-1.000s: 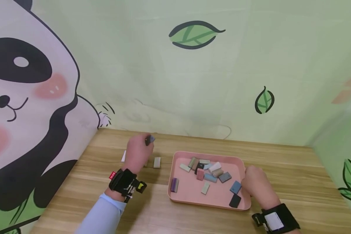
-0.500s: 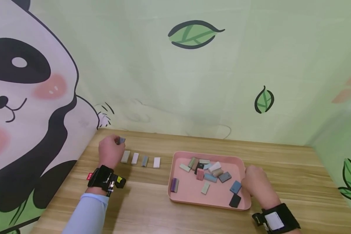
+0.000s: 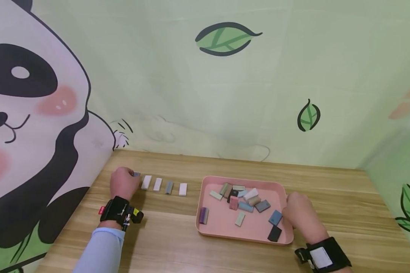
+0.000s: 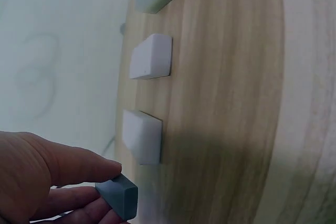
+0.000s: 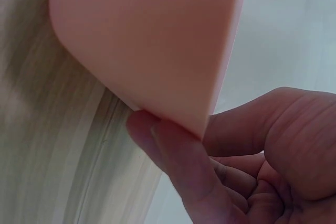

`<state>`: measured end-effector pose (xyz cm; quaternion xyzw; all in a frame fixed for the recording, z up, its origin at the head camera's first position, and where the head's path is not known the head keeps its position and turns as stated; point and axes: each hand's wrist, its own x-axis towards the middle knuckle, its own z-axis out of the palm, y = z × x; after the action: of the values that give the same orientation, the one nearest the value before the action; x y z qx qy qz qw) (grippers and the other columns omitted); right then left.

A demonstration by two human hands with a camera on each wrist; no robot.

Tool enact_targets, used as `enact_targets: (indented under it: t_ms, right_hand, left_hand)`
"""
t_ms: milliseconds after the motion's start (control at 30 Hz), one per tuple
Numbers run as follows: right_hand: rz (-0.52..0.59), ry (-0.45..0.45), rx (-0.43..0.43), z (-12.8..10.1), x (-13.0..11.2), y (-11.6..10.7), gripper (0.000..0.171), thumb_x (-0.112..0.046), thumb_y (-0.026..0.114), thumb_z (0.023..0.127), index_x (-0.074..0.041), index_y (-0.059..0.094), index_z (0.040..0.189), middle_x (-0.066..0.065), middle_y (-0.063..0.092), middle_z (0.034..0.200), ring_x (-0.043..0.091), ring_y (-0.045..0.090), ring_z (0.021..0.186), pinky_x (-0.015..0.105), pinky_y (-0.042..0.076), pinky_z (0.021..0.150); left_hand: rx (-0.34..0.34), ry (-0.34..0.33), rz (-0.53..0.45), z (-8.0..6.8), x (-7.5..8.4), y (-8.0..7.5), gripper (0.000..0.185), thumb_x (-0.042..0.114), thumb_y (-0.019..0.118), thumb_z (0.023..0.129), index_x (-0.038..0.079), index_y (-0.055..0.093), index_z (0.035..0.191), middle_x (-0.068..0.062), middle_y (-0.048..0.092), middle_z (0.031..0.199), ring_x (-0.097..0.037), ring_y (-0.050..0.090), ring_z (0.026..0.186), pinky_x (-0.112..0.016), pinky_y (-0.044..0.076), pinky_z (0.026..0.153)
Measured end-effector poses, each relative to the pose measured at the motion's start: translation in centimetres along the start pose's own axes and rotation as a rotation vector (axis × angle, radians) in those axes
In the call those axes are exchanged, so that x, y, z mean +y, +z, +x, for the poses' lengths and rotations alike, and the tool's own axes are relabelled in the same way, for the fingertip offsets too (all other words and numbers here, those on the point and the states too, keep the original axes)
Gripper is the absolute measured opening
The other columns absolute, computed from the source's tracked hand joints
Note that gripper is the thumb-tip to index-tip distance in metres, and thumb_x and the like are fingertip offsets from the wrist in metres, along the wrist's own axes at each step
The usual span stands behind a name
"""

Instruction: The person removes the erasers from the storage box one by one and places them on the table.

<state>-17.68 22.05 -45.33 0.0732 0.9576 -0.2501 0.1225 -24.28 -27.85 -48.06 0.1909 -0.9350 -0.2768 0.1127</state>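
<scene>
Beside the row's left end, the left hand (image 3: 123, 182) pinches a small grey-blue block (image 4: 119, 196); the right hand (image 3: 298, 212) grips the pink plastic tray (image 3: 222, 223) by its right edge on the wooden bench (image 3: 328, 189).

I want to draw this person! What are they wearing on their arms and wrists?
The left arm has a light blue sleeve. Above it, the left wrist wears a black band with a small red tag and a yellow bit. The right wrist wears a black band with a white patch. Both hands are bare.
</scene>
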Motion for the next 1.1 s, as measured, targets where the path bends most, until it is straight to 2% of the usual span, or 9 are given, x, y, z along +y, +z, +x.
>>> enact_targets:
  t_ms: [300,500,600,767,900,967,1100]
  right_hand:
    - [0.021,0.020,-0.009,-0.1,-0.2,0.0,0.013,0.003,0.051,0.082,0.005,0.062,0.089,0.011,0.056,0.068,0.018,0.056,0.054,0.025,0.043,0.046]
    - [0.019,0.011,-0.008,0.0,-0.1,0.2,0.015,0.002,0.051,0.082,0.006,0.063,0.090,0.011,0.056,0.068,0.018,0.056,0.054,0.025,0.043,0.046]
    - [0.015,0.016,-0.009,0.0,-0.1,0.1,0.015,0.002,0.052,0.083,0.006,0.063,0.091,0.011,0.056,0.069,0.018,0.056,0.055,0.025,0.043,0.046]
    - [0.017,0.025,-0.012,0.0,0.0,0.0,0.014,0.002,0.052,0.083,0.006,0.062,0.092,0.011,0.056,0.069,0.018,0.056,0.055,0.025,0.044,0.047]
    - [0.014,0.015,-0.013,0.0,-0.1,-0.1,0.014,0.002,0.052,0.082,0.006,0.062,0.090,0.011,0.056,0.069,0.018,0.056,0.055,0.025,0.044,0.046]
    - [0.010,0.011,-0.013,0.0,-0.2,-0.2,0.014,0.002,0.051,0.082,0.006,0.062,0.090,0.011,0.056,0.068,0.018,0.056,0.055,0.025,0.043,0.046]
    - [0.007,0.006,-0.016,-0.1,-0.3,-0.3,0.015,0.001,0.051,0.083,0.008,0.060,0.092,0.012,0.055,0.069,0.018,0.056,0.055,0.025,0.044,0.046]
  left_hand:
    - [0.010,-0.017,0.007,-0.3,-0.4,0.6,0.013,0.015,0.063,0.077,0.003,0.068,0.076,-0.011,0.064,0.071,-0.024,0.054,0.062,-0.029,0.037,0.048]
    - [-0.018,-0.076,0.002,-0.5,-0.5,0.8,0.016,0.017,0.066,0.079,0.002,0.069,0.084,-0.013,0.065,0.080,-0.026,0.055,0.069,-0.030,0.038,0.052]
    - [-0.027,-0.080,0.016,-0.3,-0.5,1.0,0.020,0.018,0.066,0.080,0.002,0.068,0.090,-0.015,0.066,0.086,-0.028,0.056,0.074,-0.031,0.040,0.056]
    - [-0.026,-0.062,0.026,-0.2,-0.3,1.1,0.029,0.019,0.066,0.080,-0.001,0.067,0.102,-0.019,0.066,0.097,-0.031,0.058,0.082,-0.037,0.043,0.064]
    - [-0.031,-0.043,0.057,-0.6,0.2,0.6,0.038,0.020,0.066,0.080,-0.002,0.064,0.111,-0.022,0.065,0.106,-0.035,0.060,0.090,-0.042,0.045,0.068]
    - [-0.025,-0.030,0.092,-0.8,0.7,0.3,0.041,0.021,0.064,0.079,-0.001,0.063,0.114,-0.022,0.065,0.109,-0.037,0.060,0.092,-0.043,0.045,0.067]
    - [0.029,0.038,0.152,-1.5,2.4,-0.1,0.047,0.029,0.063,0.079,0.001,0.060,0.118,-0.024,0.064,0.110,-0.041,0.059,0.093,-0.046,0.045,0.065]
